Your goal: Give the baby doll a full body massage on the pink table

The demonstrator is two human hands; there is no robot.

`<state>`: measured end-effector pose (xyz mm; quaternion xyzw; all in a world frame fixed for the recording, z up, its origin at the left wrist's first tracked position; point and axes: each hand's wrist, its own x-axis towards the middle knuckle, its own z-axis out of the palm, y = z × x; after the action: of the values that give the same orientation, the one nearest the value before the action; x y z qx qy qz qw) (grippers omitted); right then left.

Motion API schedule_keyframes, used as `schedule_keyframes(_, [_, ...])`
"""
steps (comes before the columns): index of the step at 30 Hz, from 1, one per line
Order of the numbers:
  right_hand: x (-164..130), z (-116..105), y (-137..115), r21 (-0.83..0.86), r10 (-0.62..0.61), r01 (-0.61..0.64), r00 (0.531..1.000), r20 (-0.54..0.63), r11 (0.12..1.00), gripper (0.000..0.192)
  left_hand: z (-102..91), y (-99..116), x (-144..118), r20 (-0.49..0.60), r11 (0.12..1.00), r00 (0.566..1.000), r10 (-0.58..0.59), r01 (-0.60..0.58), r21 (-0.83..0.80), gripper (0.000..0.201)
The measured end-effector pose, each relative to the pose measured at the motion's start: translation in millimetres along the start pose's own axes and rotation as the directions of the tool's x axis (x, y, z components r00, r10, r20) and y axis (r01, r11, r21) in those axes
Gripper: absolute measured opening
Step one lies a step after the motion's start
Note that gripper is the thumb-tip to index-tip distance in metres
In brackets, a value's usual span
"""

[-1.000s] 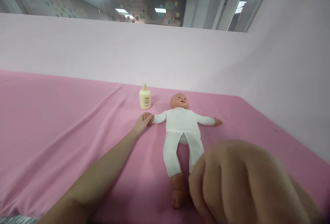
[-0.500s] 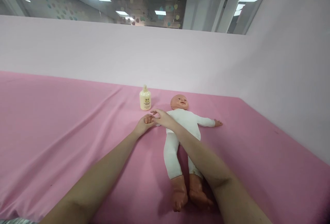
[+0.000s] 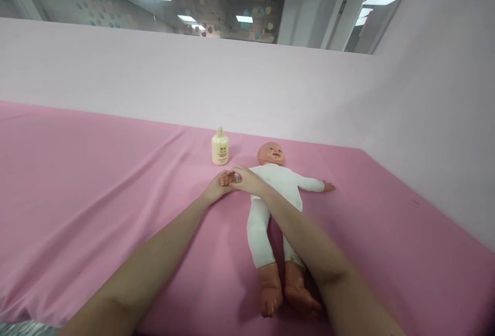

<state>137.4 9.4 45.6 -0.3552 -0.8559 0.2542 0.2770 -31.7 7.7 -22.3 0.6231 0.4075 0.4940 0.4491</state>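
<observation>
1. Pink cloth (image 3: 96, 186): covers the whole work surface from the near edge to the far edge, where it meets a pale partition wall (image 3: 154, 78). A second stretch of the same wall runs along the right edge. Long shallow creases cross the left half of the cloth.

2. Doll (image 3: 276, 196): lies face up on the cloth, right of centre, head toward the far edge and bare feet toward the near edge. It wears a white one-piece suit. The arm nearer the right edge is stretched out flat, its small hand resting on the cloth. The other arm reaches toward the left edge, and both of the person's hands meet at its end.

3. Left hand (image 3: 215, 190): reaches in from the near-left corner, forearm low over the cloth. Its fingers are curled narrowly about the doll's small hand, holding it from the left side.

4. Right hand (image 3: 245, 178): the forearm crosses over the doll's legs and body from the near edge. The hand rests palm down on the doll's sleeve at the wrist, fingers bent and closed lightly on it, fingertips touching the left hand.

5. Bottle (image 3: 220, 146): a small cream-coloured bottle with a narrow cap, standing upright near the far edge, just left of the doll's head and just beyond the joined hands, not touching either.
</observation>
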Motion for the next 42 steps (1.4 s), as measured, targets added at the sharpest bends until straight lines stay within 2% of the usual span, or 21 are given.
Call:
schedule_keyframes(5, [-0.2,-0.5,-4.0,-0.103,-0.05,0.053,0.998,0.028,0.993,0.035,0.6,-6.8,4.2,-0.027,0.996,1.0,0.015,-0.012,0.094,0.052])
schedule_keyframes(12, [-2.9,-0.1,-8.0,-0.103,-0.045,0.049,0.998,0.038,0.993,0.028,-0.8,0.0,-0.3,0.018,0.993,1.0,0.02,-0.022,0.114,0.048])
schedule_keyframes(17, [-1.8,0.1,-6.6,-0.065,-0.037,0.04,0.998,0.044,0.997,0.023,-1.6,-1.8,-0.7,0.059,0.995,0.998,0.034,-0.039,0.087,0.039])
schedule_keyframes(22, [1.3,-1.0,-3.9,0.038,-0.036,0.033,0.994,0.1,0.999,0.021,-2.1,-8.6,-0.6,0.068,0.995,0.996,0.053,-0.058,0.082,0.034])
schedule_keyframes(25, [1.7,-2.6,-6.1,0.091,-0.074,0.064,0.991,0.11,0.994,0.019,-2.6,-9.7,-0.7,0.072,0.992,0.995,0.07,-0.077,0.098,0.032])
schedule_keyframes(29, [1.4,-4.7,-11.0,0.117,-0.161,0.147,0.979,0.121,0.982,0.013,-2.1,-5.9,-0.5,0.088,0.983,0.993,0.08,-0.093,0.156,0.02])
schedule_keyframes(33, [0.8,-6.4,-14.1,0.129,-0.206,0.189,0.969,0.133,0.973,0.022,0.0,1.9,-1.6,0.071,0.987,0.995,0.069,-0.078,0.139,0.025])
schedule_keyframes(37, [-0.5,-4.8,-15.2,0.091,-0.173,0.162,0.976,0.13,0.983,0.025,0.7,6.8,-3.2,0.094,0.99,0.994,0.054,-0.065,0.127,0.021])
schedule_keyframes(42, [-1.9,-0.1,-14.6,0.088,-0.135,0.134,0.991,0.013,0.987,0.03,-0.6,6.1,-2.9,0.057,0.987,0.998,0.021,-0.029,0.155,0.017])
